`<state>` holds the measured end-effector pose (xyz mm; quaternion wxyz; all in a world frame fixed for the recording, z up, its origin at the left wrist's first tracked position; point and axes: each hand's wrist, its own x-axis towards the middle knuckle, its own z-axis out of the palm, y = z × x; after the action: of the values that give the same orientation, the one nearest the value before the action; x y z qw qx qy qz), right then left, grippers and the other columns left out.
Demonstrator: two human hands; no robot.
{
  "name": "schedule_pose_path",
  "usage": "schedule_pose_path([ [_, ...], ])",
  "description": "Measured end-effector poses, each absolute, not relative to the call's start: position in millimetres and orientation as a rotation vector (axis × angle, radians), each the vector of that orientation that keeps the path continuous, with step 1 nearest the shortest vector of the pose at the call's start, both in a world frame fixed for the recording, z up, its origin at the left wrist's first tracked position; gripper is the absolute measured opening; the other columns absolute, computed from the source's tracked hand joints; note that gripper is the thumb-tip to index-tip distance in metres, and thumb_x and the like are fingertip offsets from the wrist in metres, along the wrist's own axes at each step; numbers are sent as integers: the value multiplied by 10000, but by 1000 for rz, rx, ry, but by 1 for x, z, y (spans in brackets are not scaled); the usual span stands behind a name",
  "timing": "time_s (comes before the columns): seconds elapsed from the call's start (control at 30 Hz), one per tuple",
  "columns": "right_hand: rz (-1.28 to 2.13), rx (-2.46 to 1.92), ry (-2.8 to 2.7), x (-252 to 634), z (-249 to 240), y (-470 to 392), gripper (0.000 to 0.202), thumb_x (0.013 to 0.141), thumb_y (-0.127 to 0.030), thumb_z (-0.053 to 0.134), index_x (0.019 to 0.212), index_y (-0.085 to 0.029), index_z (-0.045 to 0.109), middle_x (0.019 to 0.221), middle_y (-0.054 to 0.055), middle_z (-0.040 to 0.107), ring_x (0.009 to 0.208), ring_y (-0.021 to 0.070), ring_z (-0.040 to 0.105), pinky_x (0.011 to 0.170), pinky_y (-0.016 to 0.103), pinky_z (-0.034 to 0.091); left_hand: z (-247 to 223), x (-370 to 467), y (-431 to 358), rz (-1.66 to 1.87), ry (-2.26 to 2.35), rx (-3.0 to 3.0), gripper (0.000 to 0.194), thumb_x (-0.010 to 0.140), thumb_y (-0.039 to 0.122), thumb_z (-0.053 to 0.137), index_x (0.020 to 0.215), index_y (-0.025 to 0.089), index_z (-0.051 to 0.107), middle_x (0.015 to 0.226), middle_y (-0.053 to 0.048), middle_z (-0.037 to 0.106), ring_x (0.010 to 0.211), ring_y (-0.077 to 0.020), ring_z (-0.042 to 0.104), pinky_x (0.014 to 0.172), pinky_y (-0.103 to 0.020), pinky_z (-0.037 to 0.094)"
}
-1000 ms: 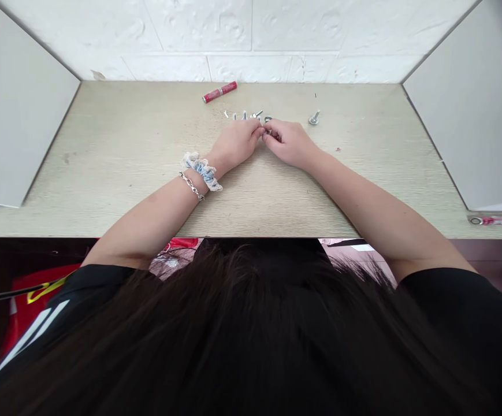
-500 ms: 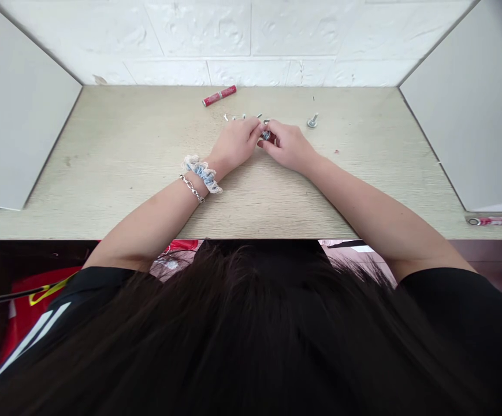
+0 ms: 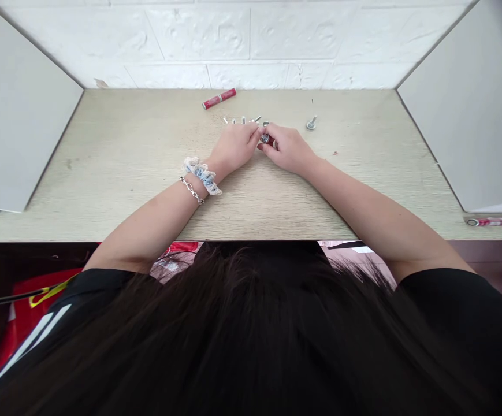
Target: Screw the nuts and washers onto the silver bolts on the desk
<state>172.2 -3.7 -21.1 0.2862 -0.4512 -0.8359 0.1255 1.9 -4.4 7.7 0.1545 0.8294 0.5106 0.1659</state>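
Over the middle of the table, my left hand [image 3: 237, 144] and my right hand [image 3: 289, 149] meet fingertip to fingertip. Between them is a small silver metal fastener [image 3: 265, 138], partly covered by the fingers. My right thumb and fingers pinch it from the right. My left hand is closed, its thumb and forefinger against the fastener's left side; most of its fingers are hidden beneath. Several small screws [image 3: 243, 120] lie just behind my left hand. A silver bolt with a wide washer [image 3: 311, 122] stands to the right, out of my hands' hold.
A red tube [image 3: 219, 99] lies toward the white wall [image 3: 251, 34]. Grey panels [image 3: 21, 104] bound the table [image 3: 125, 156] on the left and right. Near the right front edge lies a red, shiny rod-like thing [image 3: 497, 221] with a ring end.
The whole view has shifted slightly, so the table sits a little lower. More of the small screws show behind my left hand. Both hands keep nearly the same hold on the fastener.
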Motion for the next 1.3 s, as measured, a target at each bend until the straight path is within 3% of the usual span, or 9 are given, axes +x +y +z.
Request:
schedule_pose_path([
  [0.27,373,-1236,-2198,171,-17,-8,249,901,-379,485,1074,-218,562,831,35,640,767,201,579,752,358,448,11,2,-6,496,1463,2454,503,1025,487,152,916,223,567,921,-56,648,832,-188,522,804,-355,397],
  [0.37,391,-1236,-2175,171,-14,-10,326,953,-470,392,1129,-235,534,844,27,638,784,200,588,773,363,459,10,2,-6,588,1469,2419,547,997,575,100,920,258,538,935,-36,641,834,-187,498,842,-355,398],
  [0.53,393,-1258,-2175,172,-12,-10,459,979,-565,237,1075,-240,548,853,36,628,809,201,596,790,369,471,10,1,-6,601,1478,2355,524,994,573,98,961,283,533,1015,-34,641,902,-214,492,887,-376,360],
  [0.8,348,-1248,-2196,173,-15,-9,384,951,-518,396,1173,-225,505,916,42,637,801,194,606,781,362,469,10,1,-6,558,1452,2296,565,961,618,58,1054,289,509,1058,-39,634,1024,-251,467,944,-398,281],
  [0.93,349,-1224,-2193,172,-15,-9,379,950,-530,378,1121,-229,534,882,32,632,783,190,599,779,361,466,12,0,-7,570,1433,2362,595,964,614,32,992,272,518,991,-49,632,938,-223,489,884,-376,323],
  [1.07,359,-1237,-2210,173,-15,-10,431,960,-567,319,1039,-225,567,825,29,616,779,190,587,777,358,456,13,1,-8,579,1426,2433,489,1007,510,93,863,273,496,923,-35,630,816,-181,487,824,-347,367],
  [1.13,369,-1248,-2224,173,-14,-10,480,967,-583,269,991,-217,579,787,29,599,774,189,582,773,355,452,12,0,-8,567,1406,2448,478,1010,495,99,860,280,499,951,-32,639,836,-179,491,844,-344,380],
  [1.3,399,-1158,-2224,175,-16,-9,579,972,-606,171,907,-207,585,730,29,563,761,182,577,785,351,450,6,-2,-4,580,1320,2411,628,955,639,30,985,276,540,893,-37,653,983,-217,500,935,-381,373],
])
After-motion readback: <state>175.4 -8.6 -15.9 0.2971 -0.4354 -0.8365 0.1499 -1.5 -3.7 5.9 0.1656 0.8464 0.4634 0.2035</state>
